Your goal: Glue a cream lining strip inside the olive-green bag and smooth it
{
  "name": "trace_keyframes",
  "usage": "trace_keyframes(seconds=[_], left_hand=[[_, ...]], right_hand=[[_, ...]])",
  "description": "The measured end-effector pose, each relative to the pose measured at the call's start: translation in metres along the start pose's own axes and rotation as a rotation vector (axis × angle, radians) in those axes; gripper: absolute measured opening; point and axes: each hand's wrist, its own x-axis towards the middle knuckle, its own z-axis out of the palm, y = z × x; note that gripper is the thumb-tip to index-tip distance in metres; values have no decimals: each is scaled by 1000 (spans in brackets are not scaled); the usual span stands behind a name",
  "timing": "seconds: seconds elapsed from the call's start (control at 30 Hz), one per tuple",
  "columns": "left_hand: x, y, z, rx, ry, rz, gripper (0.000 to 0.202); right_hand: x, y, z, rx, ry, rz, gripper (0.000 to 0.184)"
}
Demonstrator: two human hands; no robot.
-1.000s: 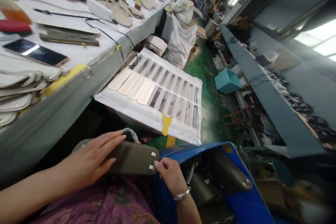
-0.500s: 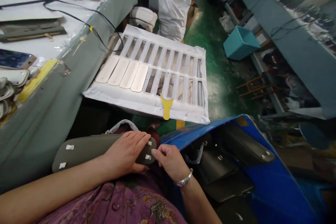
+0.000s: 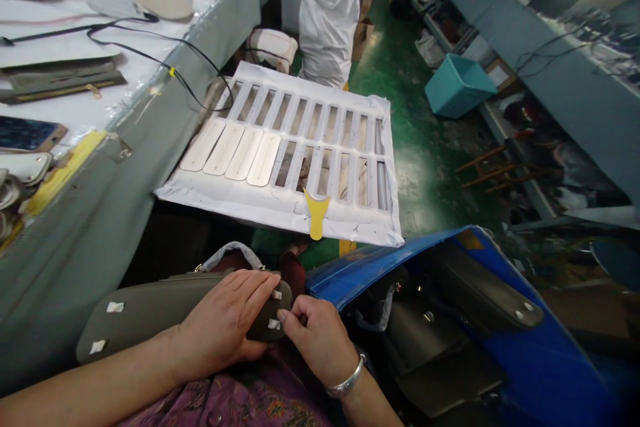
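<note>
Over the lap point(image 3: 200, 400) lies an olive bag point(image 3: 160, 307), its base with white tabs point(image 3: 115, 307) showing. The left hand point(image 3: 227, 320) rests flat across it, fingers together; the right hand point(image 3: 323, 340) curls at its end, thumb beside a tab, any pinch unclear. Just right, a blue container point(image 3: 530, 367) holds dark bags point(image 3: 425, 333); beyond lies a slotted white board point(image 3: 240, 198).

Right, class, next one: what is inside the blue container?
The blue container holds dark bags; a pale loop handle shows, and one bag's end bears two pale dots. The upper bags cover whatever lies beneath, so the full number cannot be told.
</note>
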Motion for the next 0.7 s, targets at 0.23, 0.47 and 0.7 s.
trace_keyframes(seconds=[0.23,0.47,0.7], left_hand=[[-2,-5,-6,9,15,148,66],[-4,-4,-6,-5,56,138,73],[-4,-2,-6,1,36,136,76]], right_hand=[[2,1,0,27,-24,24,28],[4,4,-4,43,-99,-6,29],[7,8,-3,50,-107,-22,32]])
